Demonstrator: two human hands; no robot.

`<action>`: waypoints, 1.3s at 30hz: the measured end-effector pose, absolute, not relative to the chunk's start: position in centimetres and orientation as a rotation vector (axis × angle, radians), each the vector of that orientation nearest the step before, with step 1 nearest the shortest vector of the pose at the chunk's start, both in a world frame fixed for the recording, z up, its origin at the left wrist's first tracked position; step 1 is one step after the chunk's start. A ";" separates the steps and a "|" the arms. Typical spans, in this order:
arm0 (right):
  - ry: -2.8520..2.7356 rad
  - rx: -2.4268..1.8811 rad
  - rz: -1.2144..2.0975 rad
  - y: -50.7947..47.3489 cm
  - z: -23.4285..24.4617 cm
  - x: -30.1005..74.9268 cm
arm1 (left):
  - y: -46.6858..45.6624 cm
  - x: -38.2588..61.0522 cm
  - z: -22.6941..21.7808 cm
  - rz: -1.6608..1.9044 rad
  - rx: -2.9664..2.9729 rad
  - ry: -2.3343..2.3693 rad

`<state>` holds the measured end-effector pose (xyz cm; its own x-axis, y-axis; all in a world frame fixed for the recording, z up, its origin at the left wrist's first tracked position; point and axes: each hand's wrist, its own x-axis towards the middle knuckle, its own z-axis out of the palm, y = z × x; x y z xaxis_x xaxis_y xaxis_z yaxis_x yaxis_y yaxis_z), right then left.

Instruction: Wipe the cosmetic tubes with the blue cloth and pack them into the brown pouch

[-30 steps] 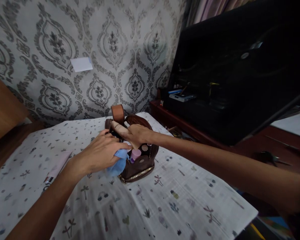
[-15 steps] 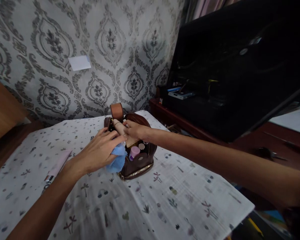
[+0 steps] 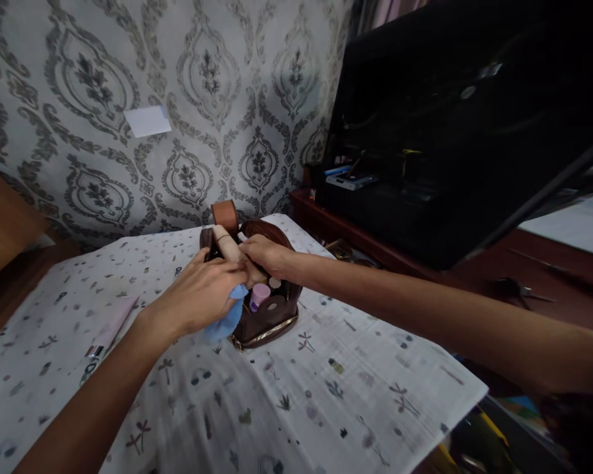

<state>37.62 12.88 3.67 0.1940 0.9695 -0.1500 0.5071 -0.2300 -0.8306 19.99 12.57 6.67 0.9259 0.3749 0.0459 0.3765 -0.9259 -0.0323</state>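
An unzipped dark brown bag (image 3: 271, 331) with a gold zipper stands on the patterned cloth. My left hand (image 3: 200, 293) is closed at the bag's left side, with a bunched blue cloth (image 3: 227, 324) hanging under its fingers. From the right, my right hand (image 3: 264, 255) reaches into the bag's opening, fingers closed on a soft beige roll-like item (image 3: 227, 243) whose lower part is hidden. A small jar with a pink-purple lid (image 3: 259, 295) sits in the front of the bag. Behind the bag rises a brown strap loop (image 3: 225, 216).
A pale pink tube (image 3: 109, 326) lies on the white printed cloth (image 3: 296, 395) at left. To the right, a large black panel (image 3: 425, 145) leans over a red-brown table (image 3: 514, 263). A patterned wall (image 3: 188, 131) closes off the back.
The beige item has risen slightly against the bag's left rim. My left hand sits a little lower over the blue cloth, covering more of it. The whole view has shifted slightly.
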 end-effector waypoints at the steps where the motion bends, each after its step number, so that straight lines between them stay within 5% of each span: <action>1: -1.380 -1.837 0.916 12.6 3.9 37.6 | 12.5 20.0 6.7 -0.047 -3.037 -0.603; 12: -1.906 -1.939 0.756 10.7 7.3 38.8 | 12.4 19.7 6.9 -0.089 -2.991 -0.671; 26: -1.695 -1.711 1.328 9.5 7.1 39.0 | 12.7 20.9 8.5 0.097 -3.043 -0.872; 39: -1.817 -1.575 1.332 9.4 6.6 40.0 | 14.5 21.1 9.6 0.228 -3.104 -0.847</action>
<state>40.01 9.41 6.64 -0.2923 0.9140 -0.2815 0.5435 -0.0835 -0.8353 21.14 14.52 9.65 0.8522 0.4987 -0.1581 0.5106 -0.8587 0.0436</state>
